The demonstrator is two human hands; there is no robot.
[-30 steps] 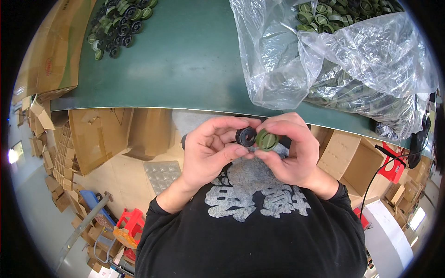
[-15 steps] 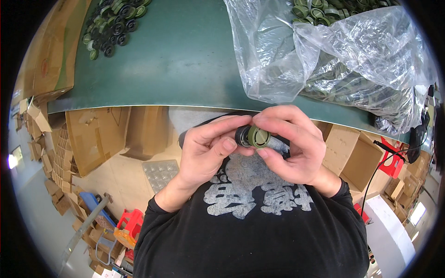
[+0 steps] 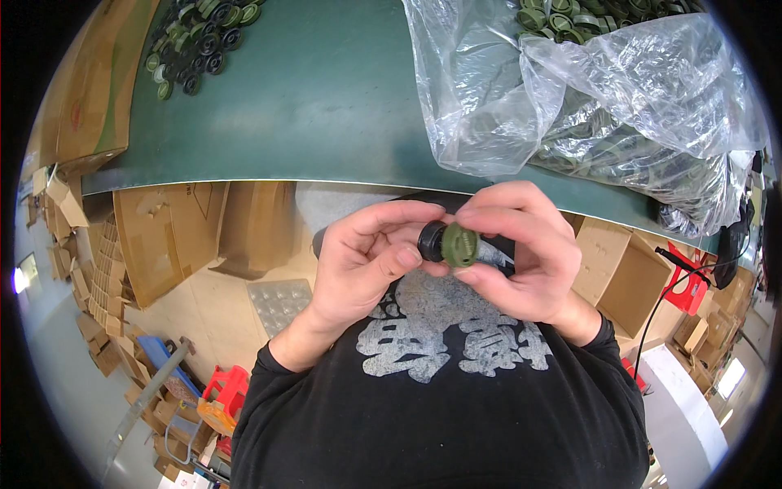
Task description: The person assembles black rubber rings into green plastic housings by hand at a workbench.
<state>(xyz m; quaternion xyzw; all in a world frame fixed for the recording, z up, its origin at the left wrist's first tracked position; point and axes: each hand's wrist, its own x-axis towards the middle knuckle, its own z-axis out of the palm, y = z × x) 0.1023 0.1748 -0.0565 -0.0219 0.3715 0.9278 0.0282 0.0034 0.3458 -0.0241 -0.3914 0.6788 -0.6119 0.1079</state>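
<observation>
Just off the table's near edge, both hands meet over a small two-part round piece. My left hand (image 3: 371, 265) is closed round a black plastic ring (image 3: 431, 241), with thumb and fingers on its sides. A round green plastic cap (image 3: 461, 245), with slots in its face, is pinched between the thumb and fingers of my right hand (image 3: 525, 253). The cap and the ring touch side by side; whether they are joined I cannot tell.
On the green table (image 3: 309, 106), a pile of black and green round parts (image 3: 195, 45) lies at the far left. A clear plastic bag (image 3: 619, 90) full of green caps (image 3: 570, 18) covers the right side. Cardboard boxes (image 3: 171, 240) stand below the table, and a red stool (image 3: 688, 281) is at right.
The green cap has turned in my right fingers, so its face is seen more obliquely. My right hand has shifted slightly to the right; my left hand keeps hold of the black ring.
</observation>
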